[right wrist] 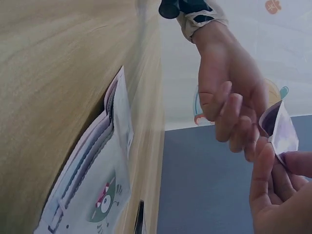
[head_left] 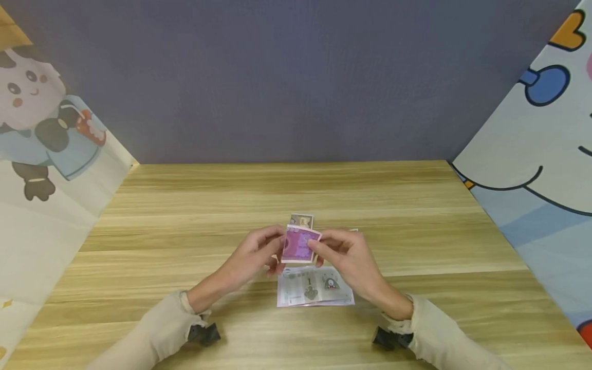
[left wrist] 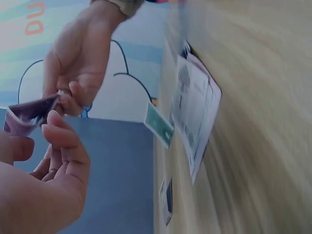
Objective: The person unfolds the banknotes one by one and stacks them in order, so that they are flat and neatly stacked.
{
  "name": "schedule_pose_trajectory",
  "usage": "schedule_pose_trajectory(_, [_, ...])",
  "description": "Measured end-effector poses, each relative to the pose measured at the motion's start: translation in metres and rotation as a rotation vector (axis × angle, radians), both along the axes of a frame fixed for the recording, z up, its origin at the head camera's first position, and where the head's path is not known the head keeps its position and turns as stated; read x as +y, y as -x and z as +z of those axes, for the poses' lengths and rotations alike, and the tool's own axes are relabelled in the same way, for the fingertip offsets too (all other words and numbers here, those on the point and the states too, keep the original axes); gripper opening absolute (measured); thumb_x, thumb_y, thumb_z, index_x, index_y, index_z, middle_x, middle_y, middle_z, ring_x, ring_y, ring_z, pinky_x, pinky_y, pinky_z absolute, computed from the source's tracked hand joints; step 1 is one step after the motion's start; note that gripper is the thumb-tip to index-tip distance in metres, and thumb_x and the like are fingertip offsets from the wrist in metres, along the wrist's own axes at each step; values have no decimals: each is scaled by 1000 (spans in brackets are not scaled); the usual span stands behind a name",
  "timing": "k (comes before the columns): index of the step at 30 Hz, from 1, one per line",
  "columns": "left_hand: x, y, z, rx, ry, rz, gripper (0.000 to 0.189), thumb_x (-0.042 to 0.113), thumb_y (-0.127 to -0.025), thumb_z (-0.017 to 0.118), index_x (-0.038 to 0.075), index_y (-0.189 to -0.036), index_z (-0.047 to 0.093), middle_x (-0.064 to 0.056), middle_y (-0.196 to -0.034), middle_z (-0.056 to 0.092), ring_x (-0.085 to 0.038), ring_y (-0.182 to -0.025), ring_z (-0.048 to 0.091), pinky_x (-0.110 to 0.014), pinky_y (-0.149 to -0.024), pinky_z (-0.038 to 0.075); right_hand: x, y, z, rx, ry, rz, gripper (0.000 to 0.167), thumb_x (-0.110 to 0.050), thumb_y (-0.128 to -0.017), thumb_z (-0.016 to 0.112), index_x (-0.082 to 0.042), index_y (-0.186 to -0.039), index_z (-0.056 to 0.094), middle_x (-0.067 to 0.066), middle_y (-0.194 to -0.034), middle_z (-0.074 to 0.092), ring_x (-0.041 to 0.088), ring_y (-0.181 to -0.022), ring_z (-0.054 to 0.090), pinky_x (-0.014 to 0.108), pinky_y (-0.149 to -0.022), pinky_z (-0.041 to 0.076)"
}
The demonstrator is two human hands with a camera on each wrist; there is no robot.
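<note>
A purple banknote [head_left: 298, 244], folded into a small piece, is held up above the table between both hands. My left hand [head_left: 247, 263] pinches its left edge. With thumb and fingers, my right hand [head_left: 353, 264] grips the right side. Both wrist views show the purple banknote [left wrist: 31, 114] bent over, its layers standing partly apart at one side. Below the hands lies a loose stack of paper banknotes [head_left: 316, 290], the top one pale grey with a small cartoon figure.
A folded brown banknote [head_left: 302, 220] lies on the wooden table [head_left: 185, 205] just beyond the hands. A green folded banknote [left wrist: 159, 125] lies to the right, mostly covered by the right hand in the head view. A dark wall [head_left: 296, 82] stands behind the table.
</note>
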State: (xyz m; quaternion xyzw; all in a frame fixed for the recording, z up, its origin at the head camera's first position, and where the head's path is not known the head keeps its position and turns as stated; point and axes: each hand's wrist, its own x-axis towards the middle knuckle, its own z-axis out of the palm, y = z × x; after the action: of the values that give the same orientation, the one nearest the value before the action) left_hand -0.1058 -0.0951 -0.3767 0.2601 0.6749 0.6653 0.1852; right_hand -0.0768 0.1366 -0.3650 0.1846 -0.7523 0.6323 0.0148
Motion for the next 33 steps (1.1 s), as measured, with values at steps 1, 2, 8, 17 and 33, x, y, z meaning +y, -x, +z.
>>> schedule_pose_trajectory(1, [2, 0, 0, -23, -17, -20, 30, 20, -108, 43, 0, -123, 60, -13, -83, 59, -13, -60, 55, -23, -48, 47, 0, 0, 0, 3, 2, 0, 11, -5, -93, 68, 1, -101, 72, 12, -77, 71, 19, -62, 65, 29, -59, 55])
schedule_pose_trajectory(2, [3, -1, 0, -48, -36, -44, 34, 21, -108, 42, -2, -129, 57, -12, -84, 60, -13, -62, 55, -22, -49, 47, -1, 0, -1, 12, -2, -2, 11, -5, -93, 68, 0, -101, 73, 11, -77, 71, 20, -62, 65, 30, -58, 56])
schedule_pose_trajectory(8, [9, -4, -2, -125, -84, -127, 47, 29, -110, 34, -8, -132, 53, -7, -87, 58, -11, -66, 52, -19, -53, 46, -5, -2, -9, 196, -81, -45, 17, -6, -94, 68, -3, -109, 74, 2, -76, 72, 18, -61, 65, 33, -57, 58])
schedule_pose_trajectory(17, [9, -8, -1, -157, -120, -93, 42, 30, -108, 41, -6, -121, 59, -4, -85, 56, -10, -65, 48, -17, -52, 42, -6, -2, -14, 375, -182, -83, 29, -2, -93, 67, 2, -122, 67, 4, -82, 74, 9, -64, 67, 25, -60, 59])
schedule_pose_trajectory(33, [-9, -2, 2, 8, -5, 83, 15, 15, -98, 63, 0, -97, 61, -5, -68, 52, -9, -55, 46, -19, -46, 40, 12, -10, -9, 310, -128, -103, 8, 2, -90, 69, -4, -96, 69, 0, -75, 70, 17, -60, 64, 27, -64, 58])
